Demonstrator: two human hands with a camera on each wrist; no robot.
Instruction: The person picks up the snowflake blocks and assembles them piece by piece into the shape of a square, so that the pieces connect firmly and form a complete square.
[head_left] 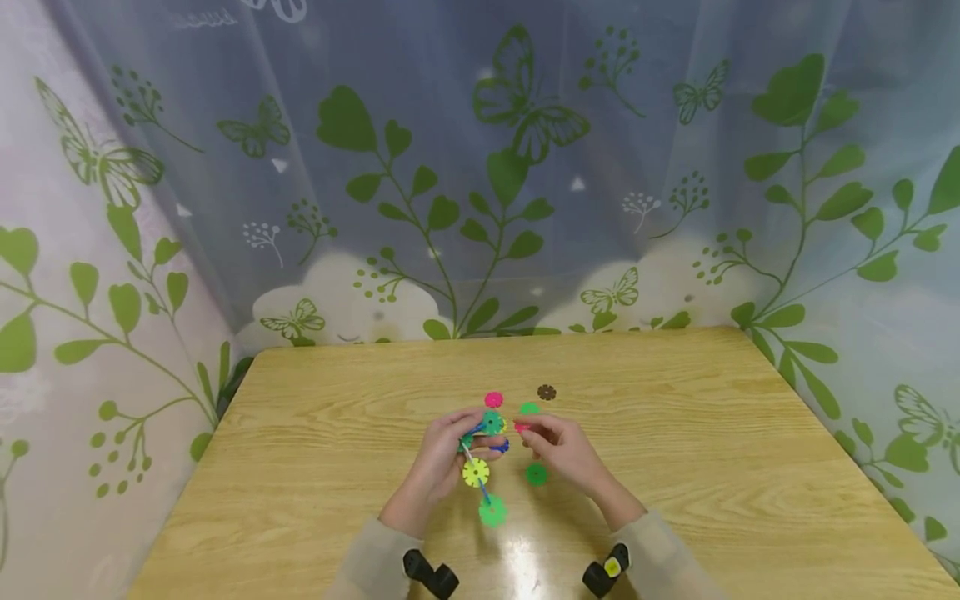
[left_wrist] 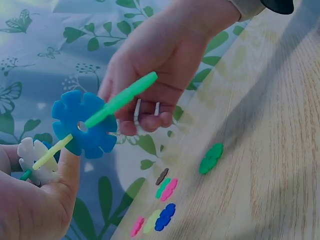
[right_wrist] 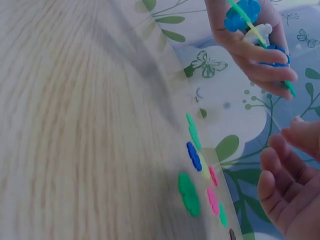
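My left hand [head_left: 444, 454] grips a chain of flower-shaped interlocking plastic discs [head_left: 476, 472]. In the left wrist view, a notched blue disc [left_wrist: 75, 120] of the chain faces the camera. A bright green disc [left_wrist: 122, 100] and a yellow disc [left_wrist: 52, 152] are slotted into it edge-on, and a white disc [left_wrist: 37, 160] sits by the fingers. My right hand [head_left: 566, 450] is raised just right of the chain, apart from it. Its fingers are loosely bent with nothing between them in the right wrist view, and its fingertips overlap a loose pink disc [head_left: 521, 427] in the head view.
Loose discs lie on the wooden table [head_left: 300, 467] beneath and beyond the hands: a pink disc [head_left: 493, 400], a brown disc [head_left: 547, 392], a green disc [head_left: 536, 474], a blue disc [right_wrist: 194, 156] and others. A patterned curtain [head_left: 450, 208] hangs behind the table and along both sides.
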